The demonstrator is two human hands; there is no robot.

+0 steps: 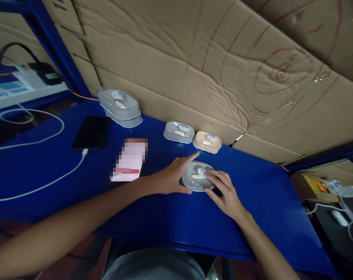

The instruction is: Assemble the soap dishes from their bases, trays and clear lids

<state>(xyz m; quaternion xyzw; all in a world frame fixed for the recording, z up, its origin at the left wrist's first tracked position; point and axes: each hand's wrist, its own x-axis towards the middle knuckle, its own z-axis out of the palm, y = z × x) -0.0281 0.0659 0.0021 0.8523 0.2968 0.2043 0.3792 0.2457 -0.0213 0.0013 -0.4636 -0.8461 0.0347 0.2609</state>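
Observation:
A small grey oval container (197,182) with a clear lid, a pale tab and a round white sticker rests on the blue table between my hands. My left hand (176,173) is at its left end, open, index finger stretched past the far side and thumb near the front edge. On the right end, my right hand (224,194) has fingertips over the lid and sticker, with the thumb at the near rim. Behind them stand another grey container (179,133) and a peach container (207,142), both lidded.
Stacked larger grey containers (119,107) stand at the back left. A lit phone (130,159) and a dark phone (91,132) with a white cable (62,177) lie to the left. A cardboard wall (153,58) with red drawn rings rises behind the table (170,217).

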